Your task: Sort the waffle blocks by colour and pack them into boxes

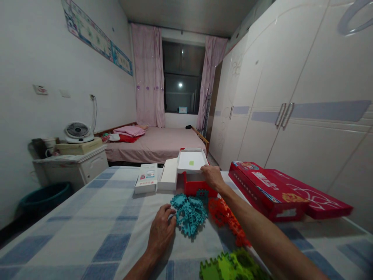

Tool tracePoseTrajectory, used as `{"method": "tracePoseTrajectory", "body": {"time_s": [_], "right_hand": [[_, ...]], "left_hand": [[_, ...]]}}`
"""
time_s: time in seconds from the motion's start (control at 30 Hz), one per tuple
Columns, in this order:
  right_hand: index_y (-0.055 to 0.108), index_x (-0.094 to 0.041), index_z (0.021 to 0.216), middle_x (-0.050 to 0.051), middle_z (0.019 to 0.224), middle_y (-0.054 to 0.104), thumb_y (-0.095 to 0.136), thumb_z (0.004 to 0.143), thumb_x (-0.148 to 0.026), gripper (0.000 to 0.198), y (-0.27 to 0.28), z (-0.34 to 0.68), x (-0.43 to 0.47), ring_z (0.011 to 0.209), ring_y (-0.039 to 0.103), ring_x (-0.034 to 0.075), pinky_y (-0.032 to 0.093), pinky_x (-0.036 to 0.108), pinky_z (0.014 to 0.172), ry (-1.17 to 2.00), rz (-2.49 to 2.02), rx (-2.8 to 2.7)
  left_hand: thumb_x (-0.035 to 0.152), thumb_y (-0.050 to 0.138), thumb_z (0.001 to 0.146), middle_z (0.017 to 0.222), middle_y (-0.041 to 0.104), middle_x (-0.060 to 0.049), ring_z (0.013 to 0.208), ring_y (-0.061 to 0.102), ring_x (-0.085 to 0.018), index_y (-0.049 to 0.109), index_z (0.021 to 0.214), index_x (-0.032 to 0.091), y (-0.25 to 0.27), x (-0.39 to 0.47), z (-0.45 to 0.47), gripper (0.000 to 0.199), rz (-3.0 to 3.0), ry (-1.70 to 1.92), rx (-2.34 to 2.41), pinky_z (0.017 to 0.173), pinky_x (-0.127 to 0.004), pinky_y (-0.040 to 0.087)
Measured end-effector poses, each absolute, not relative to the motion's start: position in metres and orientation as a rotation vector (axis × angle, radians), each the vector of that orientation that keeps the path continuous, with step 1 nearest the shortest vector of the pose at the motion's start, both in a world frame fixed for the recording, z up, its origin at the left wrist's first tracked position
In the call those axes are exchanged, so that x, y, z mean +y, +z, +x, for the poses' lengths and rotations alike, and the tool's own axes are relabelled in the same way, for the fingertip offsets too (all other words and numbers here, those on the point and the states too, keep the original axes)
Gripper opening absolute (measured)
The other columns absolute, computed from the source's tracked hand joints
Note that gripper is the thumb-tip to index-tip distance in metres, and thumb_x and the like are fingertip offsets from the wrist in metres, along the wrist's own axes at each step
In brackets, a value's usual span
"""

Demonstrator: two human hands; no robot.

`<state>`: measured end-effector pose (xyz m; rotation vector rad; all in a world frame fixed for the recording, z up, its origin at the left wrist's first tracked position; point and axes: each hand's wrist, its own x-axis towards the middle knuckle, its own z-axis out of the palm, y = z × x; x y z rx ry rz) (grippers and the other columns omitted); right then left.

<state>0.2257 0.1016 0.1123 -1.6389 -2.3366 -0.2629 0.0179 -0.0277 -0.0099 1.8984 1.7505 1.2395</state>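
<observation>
My right hand (213, 175) reaches forward, its fingers closed on the near right corner of a box lid (191, 160) with a white inside and a bit of red on its edge. The lid is tilted above an open red box (192, 187). My left hand (162, 227) rests on the cloth with slightly bent fingers, at the left edge of a pile of blue interlocking plastic pieces (189, 215). It holds nothing that I can see. Orange-red pieces (225, 217) lie under my right forearm, and green pieces (231, 266) lie at the near edge, partly cut off.
Two white boxes, a printed one (146, 178) and a plain one (168, 175), stand left of the red box. Two large flat red boxes (268, 188) lie at the right on the checked tablecloth (78, 229). Beyond are a bed (163, 142) and wardrobes (291, 77).
</observation>
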Motion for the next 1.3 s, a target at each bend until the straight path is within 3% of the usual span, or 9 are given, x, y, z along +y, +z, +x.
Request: {"method": "tracePoseTrajectory", "body": {"time_s": [0.37,0.47,0.53,0.67,0.87,1.1,1.3], "right_hand": [[0.063,-0.019,0.097,0.007,0.101,0.066,0.041,0.092,-0.013,0.023,0.106,0.134,0.060,0.100,0.057,0.020,0.038,0.033,0.086,-0.378,-1.283,-2.496],[0.063,-0.019,0.104,0.007,0.115,0.062,0.043,0.093,-0.015,0.023,0.099,0.135,0.052,0.112,0.051,0.020,0.038,0.032,0.091,-0.390,-1.226,-2.472],[0.060,-0.016,0.110,0.010,0.122,0.057,0.042,0.092,-0.013,0.026,0.096,0.145,0.045,0.113,0.051,0.021,0.041,0.032,0.089,-0.402,-1.338,-2.368],[0.062,-0.010,0.104,0.016,0.115,0.058,0.040,0.090,-0.011,0.026,0.092,0.170,0.040,0.091,0.063,0.022,0.047,0.032,0.071,-0.266,-1.773,-2.257],[0.064,-0.016,0.102,0.011,0.106,0.062,0.052,0.089,-0.028,0.022,0.089,0.186,0.053,0.095,0.065,0.024,0.049,0.031,0.074,-0.101,-1.876,-2.212],[0.054,-0.013,0.115,0.015,0.117,0.053,0.057,0.085,-0.046,0.045,0.101,0.193,0.060,0.102,0.060,0.026,0.048,0.033,0.081,-0.104,-1.935,-1.941],[0.053,-0.018,0.095,0.010,0.103,0.053,0.063,0.077,-0.059,0.046,0.132,0.249,0.023,0.096,0.055,0.024,0.047,0.035,0.081,-0.135,-1.526,-1.773]], "left_hand": [[0.023,0.042,0.082,0.112,0.062,-0.010,0.104,0.061,-0.022,0.069,0.092,0.018,-0.014,-0.025,0.017,0.029,1.912,1.195,1.742,0.096,-0.040,0.046],[0.025,0.043,0.082,0.111,0.062,-0.010,0.106,0.060,-0.023,0.069,0.090,0.019,-0.016,-0.024,0.016,0.028,1.942,1.219,1.737,0.097,-0.040,0.046],[0.026,0.043,0.082,0.112,0.061,-0.010,0.107,0.060,-0.023,0.069,0.089,0.019,-0.017,-0.023,0.016,0.028,1.945,1.240,1.744,0.097,-0.040,0.045],[0.026,0.043,0.082,0.114,0.061,-0.010,0.108,0.060,-0.024,0.069,0.090,0.019,-0.016,-0.024,0.018,0.028,1.941,1.227,1.758,0.099,-0.041,0.044],[0.027,0.042,0.083,0.115,0.060,-0.011,0.107,0.060,-0.025,0.069,0.090,0.017,-0.016,-0.023,0.016,0.030,1.967,1.188,1.770,0.098,-0.041,0.045],[0.028,0.042,0.082,0.112,0.062,-0.011,0.104,0.062,-0.025,0.069,0.088,0.017,-0.016,-0.023,0.015,0.030,2.000,1.201,1.764,0.096,-0.040,0.047],[0.031,0.039,0.082,0.110,0.062,-0.011,0.102,0.062,-0.024,0.070,0.087,0.018,-0.013,-0.025,0.015,0.033,2.002,1.194,1.756,0.095,-0.040,0.047]]}}
